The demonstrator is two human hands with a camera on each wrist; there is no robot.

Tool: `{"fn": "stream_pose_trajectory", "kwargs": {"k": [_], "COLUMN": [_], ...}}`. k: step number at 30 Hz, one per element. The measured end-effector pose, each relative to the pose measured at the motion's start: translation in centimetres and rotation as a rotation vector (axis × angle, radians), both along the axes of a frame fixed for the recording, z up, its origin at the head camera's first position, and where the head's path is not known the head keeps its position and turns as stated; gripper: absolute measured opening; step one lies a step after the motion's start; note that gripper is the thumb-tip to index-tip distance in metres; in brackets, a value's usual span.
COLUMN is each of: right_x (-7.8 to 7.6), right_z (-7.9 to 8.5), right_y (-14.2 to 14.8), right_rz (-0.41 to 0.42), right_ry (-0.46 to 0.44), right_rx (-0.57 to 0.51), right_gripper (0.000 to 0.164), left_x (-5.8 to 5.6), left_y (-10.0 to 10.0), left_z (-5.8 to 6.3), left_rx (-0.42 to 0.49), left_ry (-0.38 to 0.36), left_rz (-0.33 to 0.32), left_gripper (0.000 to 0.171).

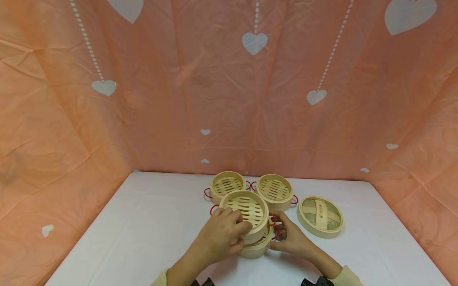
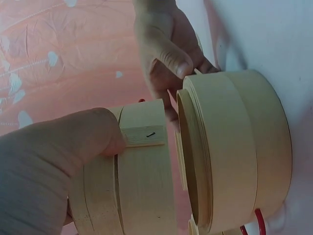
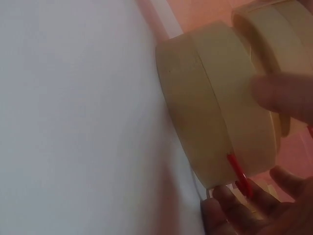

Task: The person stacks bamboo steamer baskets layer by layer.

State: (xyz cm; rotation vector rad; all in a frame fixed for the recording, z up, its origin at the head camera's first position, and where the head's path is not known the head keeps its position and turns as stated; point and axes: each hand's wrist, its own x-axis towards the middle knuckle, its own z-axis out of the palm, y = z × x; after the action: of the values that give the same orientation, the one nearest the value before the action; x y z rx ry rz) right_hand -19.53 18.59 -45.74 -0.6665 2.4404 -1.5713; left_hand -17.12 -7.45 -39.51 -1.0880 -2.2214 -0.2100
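Observation:
In the head view my left hand [image 1: 222, 234] grips the near side of a round bamboo steamer basket [image 1: 247, 206] with a slatted base and red handles. This upper basket is tilted over a lower steamer basket [image 1: 255, 251] on the table. A gap shows between the two rims in the left wrist view. My right hand [image 1: 291, 238] holds the right side of the lower basket, its fingers beside the red handles and its thumb near the front wall. In the right wrist view a red handle [image 3: 239, 175] lies by the fingertips.
Behind stand two more steamer baskets, one at back left [image 1: 228, 183] and one at back right [image 1: 274, 188]. A woven bamboo lid [image 1: 320, 216] lies at the right. The white table [image 1: 143, 226] meets a pink curtain [image 1: 222, 91] with hearts.

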Motion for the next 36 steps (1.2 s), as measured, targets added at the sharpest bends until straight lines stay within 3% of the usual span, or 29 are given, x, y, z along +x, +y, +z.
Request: {"fn": "stream_pose_trajectory", "kwargs": {"k": [36], "right_x": [0.1], "right_z": [0.1], "right_y": [0.0], "right_rz": [0.003], "right_ry": [0.003], "right_rx": [-0.005], "right_gripper": [0.081], "left_x": [0.3], "left_y": [1.7], "left_z": [-1.3], "left_rx": [-0.032], "left_ry": [0.004], "left_rz": [-0.001], "left_gripper": [0.028]}}
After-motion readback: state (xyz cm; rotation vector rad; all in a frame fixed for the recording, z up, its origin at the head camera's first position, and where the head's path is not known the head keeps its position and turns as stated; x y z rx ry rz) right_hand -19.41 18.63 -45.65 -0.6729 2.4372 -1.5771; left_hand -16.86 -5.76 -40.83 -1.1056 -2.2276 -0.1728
